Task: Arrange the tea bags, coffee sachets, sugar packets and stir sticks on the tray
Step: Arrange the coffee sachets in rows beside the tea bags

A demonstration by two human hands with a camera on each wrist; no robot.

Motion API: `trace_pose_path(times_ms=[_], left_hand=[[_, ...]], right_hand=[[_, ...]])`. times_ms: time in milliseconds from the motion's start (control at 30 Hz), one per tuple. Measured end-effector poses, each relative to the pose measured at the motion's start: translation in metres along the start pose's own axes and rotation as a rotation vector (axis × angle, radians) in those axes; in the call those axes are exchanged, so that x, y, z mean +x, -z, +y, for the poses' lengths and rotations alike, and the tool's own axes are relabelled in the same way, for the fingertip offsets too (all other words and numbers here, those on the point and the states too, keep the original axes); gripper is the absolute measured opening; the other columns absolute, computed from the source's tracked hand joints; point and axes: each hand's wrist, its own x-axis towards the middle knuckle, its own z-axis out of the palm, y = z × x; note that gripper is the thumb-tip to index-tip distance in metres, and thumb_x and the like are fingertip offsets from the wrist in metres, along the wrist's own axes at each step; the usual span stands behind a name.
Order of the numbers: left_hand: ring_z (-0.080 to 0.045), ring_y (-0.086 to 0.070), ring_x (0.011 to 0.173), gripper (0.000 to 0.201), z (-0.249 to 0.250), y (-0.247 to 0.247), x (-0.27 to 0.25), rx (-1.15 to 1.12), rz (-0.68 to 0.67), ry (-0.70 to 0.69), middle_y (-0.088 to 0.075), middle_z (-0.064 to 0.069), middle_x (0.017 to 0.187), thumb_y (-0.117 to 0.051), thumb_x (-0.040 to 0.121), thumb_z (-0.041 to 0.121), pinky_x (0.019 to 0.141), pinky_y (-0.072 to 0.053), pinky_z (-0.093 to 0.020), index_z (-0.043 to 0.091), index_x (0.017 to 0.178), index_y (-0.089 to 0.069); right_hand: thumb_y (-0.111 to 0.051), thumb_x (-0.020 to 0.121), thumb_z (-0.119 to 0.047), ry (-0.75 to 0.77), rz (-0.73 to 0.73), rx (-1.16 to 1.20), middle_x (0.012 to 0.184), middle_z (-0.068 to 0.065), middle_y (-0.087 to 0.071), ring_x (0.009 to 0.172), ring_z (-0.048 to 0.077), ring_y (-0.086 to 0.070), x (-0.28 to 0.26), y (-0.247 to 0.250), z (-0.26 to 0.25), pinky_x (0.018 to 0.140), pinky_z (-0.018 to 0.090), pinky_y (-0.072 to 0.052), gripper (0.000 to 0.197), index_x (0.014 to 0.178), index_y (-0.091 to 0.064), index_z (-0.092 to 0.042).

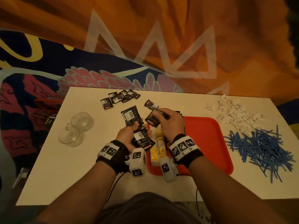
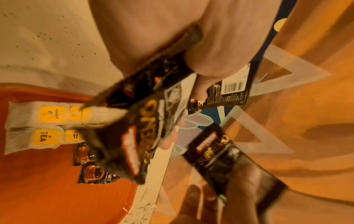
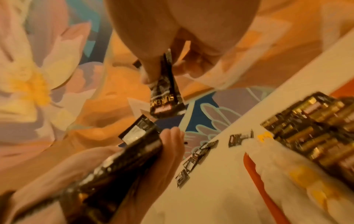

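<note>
My left hand (image 1: 129,133) grips a bunch of black coffee sachets (image 1: 137,126) just left of the red tray (image 1: 210,143); the same bunch (image 2: 138,136) fills the left wrist view. My right hand (image 1: 168,122) pinches a single black coffee sachet (image 1: 152,120) above the tray's far left corner, seen hanging as a sachet (image 3: 164,97) in the right wrist view. Tea bags (image 1: 157,147) with yellow tags lie in rows on the tray's left side, under my hands. More coffee sachets (image 3: 306,125) are stacked on the tray behind them.
Loose coffee sachets (image 1: 119,98) lie at the table's far edge. White sugar packets (image 1: 234,113) are heaped at the far right, blue stir sticks (image 1: 262,147) piled right of the tray. Two glass cups (image 1: 76,128) stand at the left. Patterned fabric lies beyond the table (image 1: 64,175).
</note>
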Motion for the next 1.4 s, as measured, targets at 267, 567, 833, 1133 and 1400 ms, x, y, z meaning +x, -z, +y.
trace_pose_path(times_ms=[267, 567, 833, 1133, 1400], left_hand=[[-0.019, -0.063, 0.04, 0.014, 0.012, -0.002, 0.002, 0.262, 0.018, -0.056, -0.067, -0.013, 0.059, -0.058, 0.097, 0.008, 0.034, -0.047, -0.023, -0.003, 0.096, -0.066], [-0.027, -0.067, 0.048, 0.029, -0.005, -0.006, 0.012, 0.188, 0.005, -0.019, -0.069, -0.015, 0.064, -0.058, 0.101, 0.023, 0.043, -0.052, -0.033, -0.003, 0.113, -0.061], [-0.026, -0.065, 0.056, 0.02, -0.008, -0.01, 0.015, 0.171, -0.006, -0.023, -0.068, -0.009, 0.055, -0.06, 0.1, 0.021, 0.057, -0.051, -0.039, 0.003, 0.11, -0.062], [-0.032, -0.066, 0.052, 0.023, -0.012, -0.016, 0.016, 0.052, -0.088, 0.012, -0.068, -0.021, 0.083, -0.055, 0.102, 0.022, 0.046, -0.057, -0.039, 0.002, 0.113, -0.054], [-0.03, -0.064, 0.062, 0.037, -0.011, -0.031, 0.018, -0.127, -0.141, -0.073, -0.062, -0.021, 0.096, -0.046, 0.105, 0.029, 0.054, -0.058, -0.037, -0.003, 0.12, -0.054]], right_hand=[[-0.058, 0.094, -0.04, 0.399, -0.57, -0.582, 0.136, -0.008, -0.055, 0.12, 0.016, -0.034, -0.027, 0.012, 0.0, 0.097, 0.024, -0.023, 0.037, 0.129, -0.063, -0.028], [-0.074, 0.082, -0.042, 0.024, -0.353, -0.385, 0.111, -0.003, -0.05, 0.11, 0.01, -0.044, -0.017, -0.004, 0.005, 0.09, 0.022, -0.035, 0.022, 0.091, -0.078, -0.023], [-0.078, 0.081, -0.027, -0.248, -0.295, -0.088, 0.09, -0.004, -0.07, 0.088, 0.009, -0.063, -0.015, -0.008, 0.002, 0.073, 0.013, -0.05, 0.007, 0.082, -0.076, -0.021], [-0.083, 0.064, 0.002, -0.43, -0.106, 0.272, 0.092, 0.009, -0.072, 0.083, 0.037, -0.071, -0.002, 0.005, 0.009, 0.074, 0.059, -0.057, 0.054, 0.1, -0.057, -0.03], [-0.034, 0.086, 0.024, -0.357, -0.181, 0.508, 0.098, 0.012, -0.048, 0.061, 0.01, -0.064, 0.007, 0.027, -0.007, 0.05, 0.02, -0.05, 0.056, 0.118, -0.058, -0.015]])
